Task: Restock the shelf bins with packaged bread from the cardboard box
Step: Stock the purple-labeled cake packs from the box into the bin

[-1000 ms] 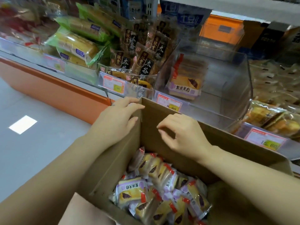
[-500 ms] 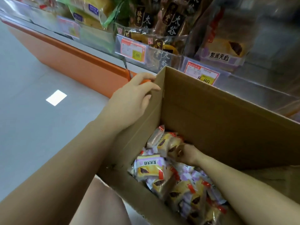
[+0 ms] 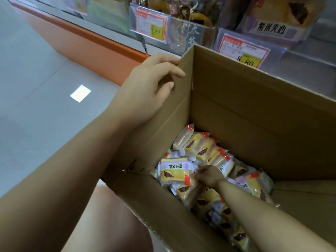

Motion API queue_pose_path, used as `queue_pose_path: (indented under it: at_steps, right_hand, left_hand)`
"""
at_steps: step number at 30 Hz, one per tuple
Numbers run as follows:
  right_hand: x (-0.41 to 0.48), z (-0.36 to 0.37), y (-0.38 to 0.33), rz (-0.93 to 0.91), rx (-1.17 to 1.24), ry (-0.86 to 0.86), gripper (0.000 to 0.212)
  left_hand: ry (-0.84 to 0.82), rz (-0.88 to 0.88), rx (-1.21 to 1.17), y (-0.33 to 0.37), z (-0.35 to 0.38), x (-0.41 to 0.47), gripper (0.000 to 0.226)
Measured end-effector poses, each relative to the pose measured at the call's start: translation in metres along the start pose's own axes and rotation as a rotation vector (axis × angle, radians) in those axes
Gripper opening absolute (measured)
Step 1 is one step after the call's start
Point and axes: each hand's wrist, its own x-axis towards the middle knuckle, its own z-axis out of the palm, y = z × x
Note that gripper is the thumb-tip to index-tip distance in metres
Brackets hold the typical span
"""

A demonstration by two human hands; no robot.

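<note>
left hand [image 3: 149, 88] curled over far-left top corner of cardboard box [image 3: 254, 115], right hand [image 3: 209, 176] inside box pinching bread pack [image 3: 174, 170] labelled 紫米夹心, other packs [image 3: 254, 181] on box bottom, shelf price tag [image 3: 243, 51] reads 8.80

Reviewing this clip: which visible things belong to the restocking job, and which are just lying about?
Job: cardboard box, bread packets inside it, left hand gripping its corner, right hand among the packets, matching bread bin on the shelf.
Lying about: price tags, dark-wrapped pastries, orange shelf base.
</note>
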Motion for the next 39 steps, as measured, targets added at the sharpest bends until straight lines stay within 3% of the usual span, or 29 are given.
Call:
queue_pose_path:
  at_steps: [10, 14, 19, 23, 25, 29, 34, 37, 39]
  right_hand:
    - [-0.01, 0.026, -0.023, 0.02, 0.223, 0.135, 0.017]
    - [-0.023, 0.013, -0.035, -0.055, 0.098, 0.134, 0.027]
    - [-0.051, -0.03, -0.059, -0.141, -0.026, 0.091, 0.025]
    - [-0.095, -0.076, -0.082, -0.322, -0.192, 0.123, 0.017]
    - [-0.12, -0.1, -0.092, -0.398, -0.287, 0.194, 0.017]
    - [-0.166, -0.14, -0.11, -0.556, -0.354, 0.295, 0.025]
    - [-0.219, -0.177, -0.124, -0.714, -0.339, 0.386, 0.029]
    - [-0.238, -0.194, -0.127, -0.734, -0.251, 0.455, 0.025]
    - [-0.245, -0.201, -0.129, -0.761, -0.159, 0.521, 0.024]
  left_hand:
    - [-0.019, 0.003, 0.067, 0.0, 0.001, 0.0, 0.024]
    - [-0.019, 0.035, 0.091, 0.001, 0.001, 0.0, 0.024]
    - [-0.058, 0.043, 0.146, 0.006, -0.001, -0.002, 0.028]
    - [-0.103, 0.288, 0.471, 0.009, 0.001, -0.005, 0.031]
    - [-0.158, 0.347, 0.498, 0.013, 0.0, -0.006, 0.032]
    - [-0.313, 0.263, 0.312, 0.034, -0.009, -0.001, 0.036]
    - [-0.451, 0.141, 0.059, 0.059, -0.018, 0.005, 0.077]
    - [-0.454, 0.013, -0.307, 0.06, -0.019, 0.007, 0.099]
    - [-0.397, -0.116, -0.574, 0.057, -0.022, 0.01, 0.099]
